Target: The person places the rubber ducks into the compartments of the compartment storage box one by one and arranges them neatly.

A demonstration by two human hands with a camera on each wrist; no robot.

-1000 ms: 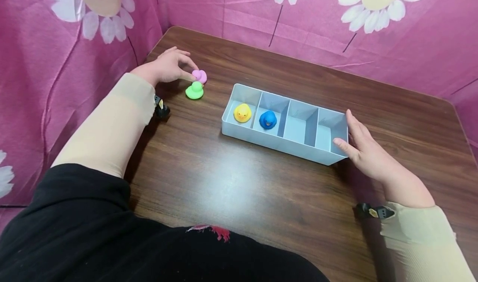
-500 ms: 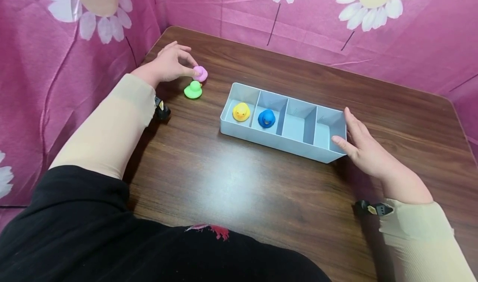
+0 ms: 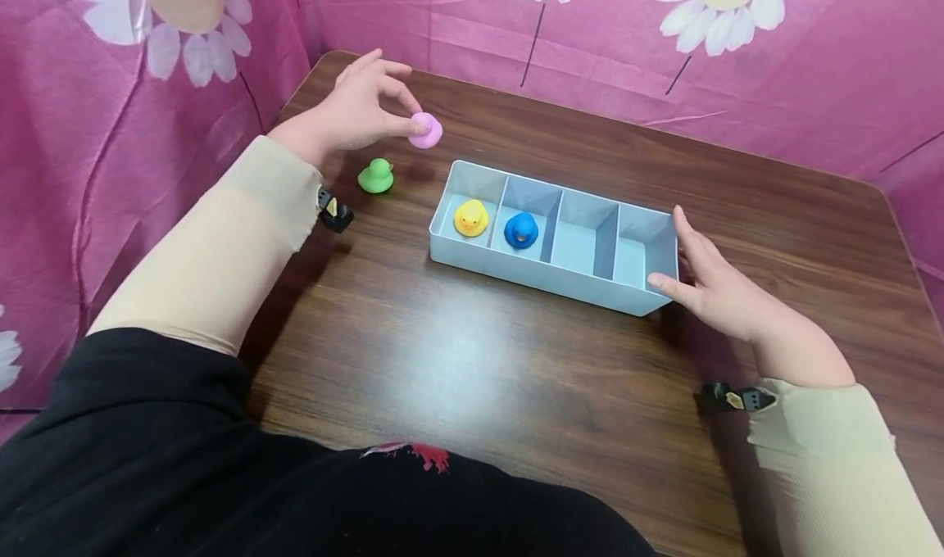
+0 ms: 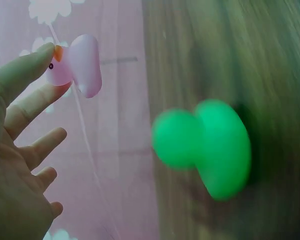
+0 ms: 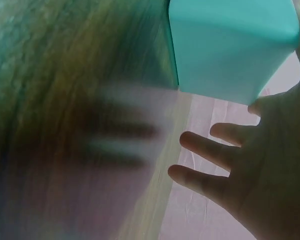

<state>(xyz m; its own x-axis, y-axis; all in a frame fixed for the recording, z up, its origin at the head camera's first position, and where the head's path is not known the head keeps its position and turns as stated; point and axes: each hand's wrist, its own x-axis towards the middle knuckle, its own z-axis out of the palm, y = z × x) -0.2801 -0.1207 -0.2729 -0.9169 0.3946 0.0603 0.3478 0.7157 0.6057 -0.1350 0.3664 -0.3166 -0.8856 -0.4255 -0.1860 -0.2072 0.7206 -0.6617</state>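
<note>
A pink cloth [image 3: 450,41] with big white flowers hangs behind the table [image 3: 457,377] and along its left side, and we see the table's far edge passing beyond the fingers of both hands. At the far left corner, near this edge, the left hand [image 3: 361,110] pinches the pink duck [image 3: 425,131] between thumb and forefinger, by its head; the other three fingers are spread. The duck is held up above the wood.

From these pinching fingertips, we find the green duck [image 3: 376,177] lower, nearer to the body and a little to the left, standing on the table. To the right of them, and also nearer to the body, begins the rim of the grey-blue box [image 3: 542,274]; a strip of brown wood lies between. In its two compartments nearest to the left fingers sit the yellow duck [image 3: 470,218] and the blue duck [image 3: 521,230].

The right hand [image 3: 715,287] has its fingers spread and rests at the opposite end of the box, thumb at the near corner. Before the box, the wood shines with a pale reflection.
</note>
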